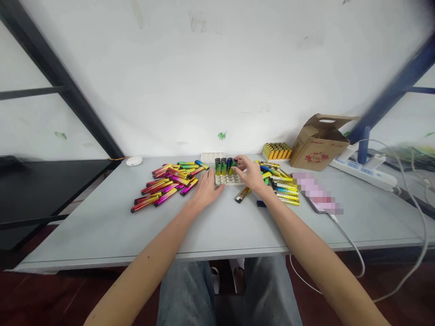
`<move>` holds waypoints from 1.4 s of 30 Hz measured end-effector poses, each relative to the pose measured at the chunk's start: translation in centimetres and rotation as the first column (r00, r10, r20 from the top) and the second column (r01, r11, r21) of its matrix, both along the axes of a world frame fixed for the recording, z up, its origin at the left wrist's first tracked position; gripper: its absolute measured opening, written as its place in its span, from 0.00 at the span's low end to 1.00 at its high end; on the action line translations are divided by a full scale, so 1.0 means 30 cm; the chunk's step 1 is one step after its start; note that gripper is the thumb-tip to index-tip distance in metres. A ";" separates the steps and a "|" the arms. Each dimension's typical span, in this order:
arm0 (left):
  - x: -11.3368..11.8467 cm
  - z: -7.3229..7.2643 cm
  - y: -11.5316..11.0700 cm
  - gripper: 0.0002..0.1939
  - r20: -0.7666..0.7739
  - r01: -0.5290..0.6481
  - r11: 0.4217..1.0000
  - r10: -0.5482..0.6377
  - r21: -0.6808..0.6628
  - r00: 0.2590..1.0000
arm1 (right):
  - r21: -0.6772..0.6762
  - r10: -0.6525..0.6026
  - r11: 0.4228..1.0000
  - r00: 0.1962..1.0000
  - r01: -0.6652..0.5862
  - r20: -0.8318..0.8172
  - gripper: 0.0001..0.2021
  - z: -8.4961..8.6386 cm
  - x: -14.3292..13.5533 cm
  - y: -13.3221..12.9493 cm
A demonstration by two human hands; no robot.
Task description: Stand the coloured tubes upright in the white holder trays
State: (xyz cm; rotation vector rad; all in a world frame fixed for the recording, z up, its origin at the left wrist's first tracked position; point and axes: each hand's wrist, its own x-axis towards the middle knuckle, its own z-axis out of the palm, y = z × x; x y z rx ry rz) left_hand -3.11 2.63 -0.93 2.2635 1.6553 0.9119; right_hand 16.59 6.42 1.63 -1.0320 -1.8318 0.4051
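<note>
A white tray with round holes lies in the middle of the table. Several green and dark lighters stand upright along its back row. My left hand rests at the tray's left edge, fingers apart, holding nothing. At the row's right end, the thumb and fingers of my right hand close round a green lighter standing in the tray. To the left lies a loose pile of red, pink and yellow lighters. Yellow, blue and green lighters lie loose to the right.
Behind is another white tray. Back right are a filled block of yellow lighters, an open cardboard box and a power strip. A phone with a white cable lies at the right. A small white case sits back left.
</note>
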 end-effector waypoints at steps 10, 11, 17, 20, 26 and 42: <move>0.013 0.010 -0.008 0.33 -0.004 0.016 1.000 -0.016 0.024 1.000 | -0.010 -0.074 0.997 0.997 0.074 0.016 0.14 -0.002 -0.018 0.024; 0.013 0.010 -0.008 0.32 -0.008 0.021 0.999 -0.021 0.027 1.000 | -0.010 -0.081 0.997 0.996 0.081 0.037 0.14 0.001 -0.020 0.024; 0.010 0.006 -0.009 0.31 0.003 0.036 0.999 -0.036 0.030 0.999 | 0.040 -0.079 0.996 0.986 0.074 0.144 0.14 -0.004 -0.021 0.018; 0.005 -0.001 -0.002 0.32 0.000 0.009 1.000 -0.009 0.010 1.000 | 0.058 -0.103 0.994 0.982 0.095 0.159 0.14 -0.010 -0.016 0.016; 0.003 -0.006 0.003 0.33 0.000 -0.001 1.000 0.001 -0.007 1.000 | 0.089 -0.140 0.988 0.964 0.123 0.225 0.13 -0.006 -0.007 0.008; -0.003 0.002 -0.002 0.33 0.007 -0.009 0.999 0.009 -0.046 1.000 | 0.051 -0.271 0.963 0.944 0.266 0.188 0.14 0.047 0.140 0.027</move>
